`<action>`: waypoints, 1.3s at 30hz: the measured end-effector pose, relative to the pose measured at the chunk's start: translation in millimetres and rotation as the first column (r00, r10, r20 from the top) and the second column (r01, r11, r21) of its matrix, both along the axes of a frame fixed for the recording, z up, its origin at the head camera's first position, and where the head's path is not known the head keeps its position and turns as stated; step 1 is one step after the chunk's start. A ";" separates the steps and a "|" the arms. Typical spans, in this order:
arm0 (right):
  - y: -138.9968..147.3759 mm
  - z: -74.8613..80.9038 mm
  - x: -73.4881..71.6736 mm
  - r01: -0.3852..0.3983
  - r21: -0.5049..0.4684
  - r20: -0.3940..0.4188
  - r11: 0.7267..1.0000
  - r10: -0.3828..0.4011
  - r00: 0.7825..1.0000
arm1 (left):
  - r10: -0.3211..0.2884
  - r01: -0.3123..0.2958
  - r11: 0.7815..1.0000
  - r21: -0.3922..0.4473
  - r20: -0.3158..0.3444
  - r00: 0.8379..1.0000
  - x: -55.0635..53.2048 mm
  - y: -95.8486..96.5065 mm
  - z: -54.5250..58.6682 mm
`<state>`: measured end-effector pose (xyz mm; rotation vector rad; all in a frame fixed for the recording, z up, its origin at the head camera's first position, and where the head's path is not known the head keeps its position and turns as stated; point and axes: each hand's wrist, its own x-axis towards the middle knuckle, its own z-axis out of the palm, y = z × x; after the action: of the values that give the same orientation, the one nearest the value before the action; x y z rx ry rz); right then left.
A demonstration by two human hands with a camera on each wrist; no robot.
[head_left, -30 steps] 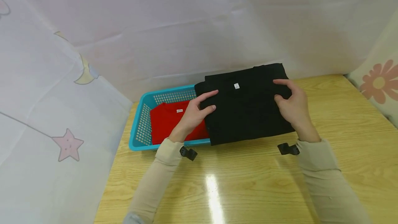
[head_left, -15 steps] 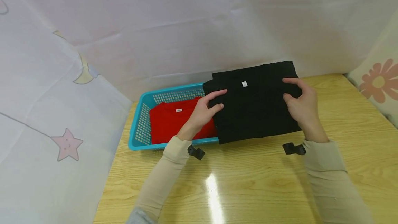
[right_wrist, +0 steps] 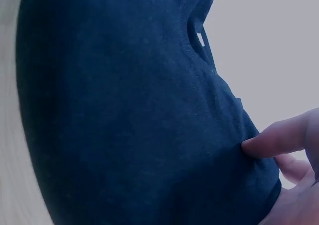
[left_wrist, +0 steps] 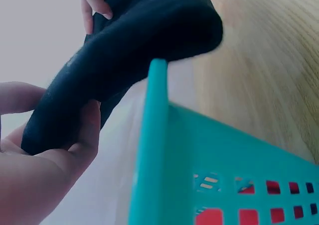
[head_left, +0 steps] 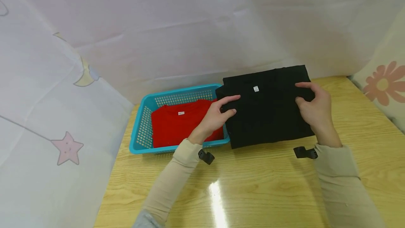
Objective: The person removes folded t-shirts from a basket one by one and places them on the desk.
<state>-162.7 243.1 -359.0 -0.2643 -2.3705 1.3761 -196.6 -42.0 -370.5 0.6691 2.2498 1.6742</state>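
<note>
A folded black T-shirt (head_left: 269, 115) with a small white neck label is held up flat between both hands. My left hand (head_left: 215, 117) grips its left edge, close over the right end of the blue basket. On the opposite edge, my right hand (head_left: 316, 110) pinches the cloth with thumb and fingers. The left wrist view shows the black T-shirt (left_wrist: 144, 40) sagging past the basket's rim, with the left hand (left_wrist: 45, 170) curled round its edge. In the right wrist view, the right hand's thumb (right_wrist: 274, 137) presses into the cloth.
A blue plastic basket (head_left: 136, 129) stands on the wooden table (head_left: 259, 189), toward the back left. Inside it lies a folded red T-shirt (head_left: 174, 127) with a white label. A pale patterned cloth backdrop (head_left: 177, 45) rises behind the table and along its left side.
Both hands have carried the black T-shirt to the right, away from over the basket. More of the red T-shirt and the basket's right end now shows.
</note>
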 end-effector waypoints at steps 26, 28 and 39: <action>16.7 -20.9 -2.9 -0.030 0.000 0.063 1.000 0.030 0.998 | -0.056 0.064 0.994 -0.086 0.092 0.994 -0.4 16.2 -10.0; 17.1 -22.0 -3.3 -0.032 -0.003 0.069 0.999 0.032 0.997 | -0.068 0.076 0.993 -0.088 0.092 0.993 -0.5 16.5 -10.2; 20.0 -28.4 -3.4 -0.035 0.045 0.122 0.998 0.029 0.992 | -0.099 0.114 0.988 -0.109 0.129 0.987 -0.5 18.0 -15.3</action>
<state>-166.1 263.1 -387.4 -0.3062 -2.5135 1.3516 -197.1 -24.0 -385.8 0.6292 2.1660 1.4802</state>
